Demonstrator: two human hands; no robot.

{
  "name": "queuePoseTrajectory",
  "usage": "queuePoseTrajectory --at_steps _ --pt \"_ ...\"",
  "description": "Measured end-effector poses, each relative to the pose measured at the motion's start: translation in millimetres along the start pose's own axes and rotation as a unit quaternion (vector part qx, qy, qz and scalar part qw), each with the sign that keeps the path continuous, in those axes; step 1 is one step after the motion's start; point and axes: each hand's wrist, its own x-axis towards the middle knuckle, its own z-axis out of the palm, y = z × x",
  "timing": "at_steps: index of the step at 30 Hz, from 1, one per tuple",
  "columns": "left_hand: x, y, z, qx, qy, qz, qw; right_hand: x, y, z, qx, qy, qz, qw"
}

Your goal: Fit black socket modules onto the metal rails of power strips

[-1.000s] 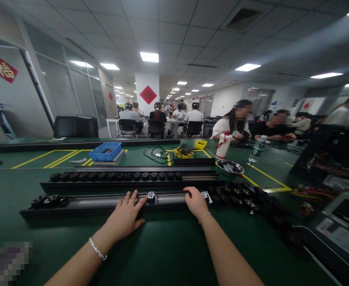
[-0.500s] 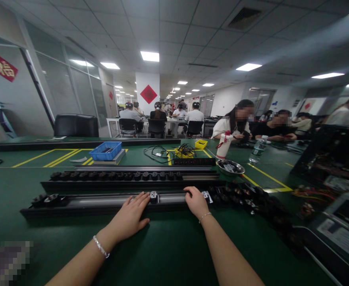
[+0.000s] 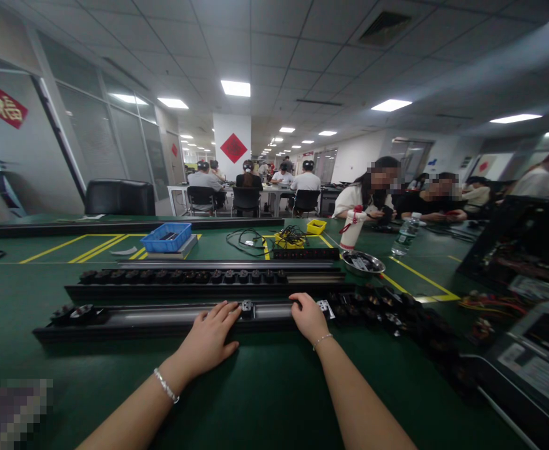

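A long black channel strip with a grey inner face lies in front of me. My left hand lies flat over it, fingers stretched out and together, their tips against a small black-and-silver socket module seated in the channel. My right hand rests on the strip farther right, fingers loosely bent and thumb apart. Beside it, partly hidden, is another module with a white face. Two black modules sit at the strip's left end.
Behind lies a second strip with a row of black modules. A heap of dark modules spreads rightward. Farther back are a blue bin, a metal bowl, a bottle and a cup. An opened machine casing stands right.
My left hand has slid slightly right along the strip, and the socket module at its fingertips has shifted right with it. My right hand has hardly moved.
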Motion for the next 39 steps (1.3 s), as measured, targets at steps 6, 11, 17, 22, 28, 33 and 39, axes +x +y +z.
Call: queuePoseTrajectory --at_steps 6,11,17,22,28,33,39 --pt "1 2 -0.3 0.006 -0.007 -0.008 1.000 1 2 3 0.000 0.010 -0.008 1.000" --pt "2 5 -0.7 0.019 -0.002 -0.017 1.000 1 3 4 0.000 0.014 -0.007 1.000" --pt "2 5 -1.3 0.018 -0.002 -0.020 1.000 0 0 2 -0.003 0.007 0.003 1.000" --pt "3 5 0.3 0.027 -0.007 -0.025 0.999 0 -1 1 -0.002 0.003 0.009 1.000" --pt "8 12 3.4 0.030 0.005 -0.036 0.999 0 -1 1 -0.001 0.005 0.012 1.000" --pt "11 20 4.2 0.038 0.003 -0.052 0.998 0 -1 0 0.000 0.000 0.002 1.000" --pt "16 28 5.5 0.050 0.004 -0.064 0.997 0 -3 -1 -0.008 -0.008 0.001 1.000"
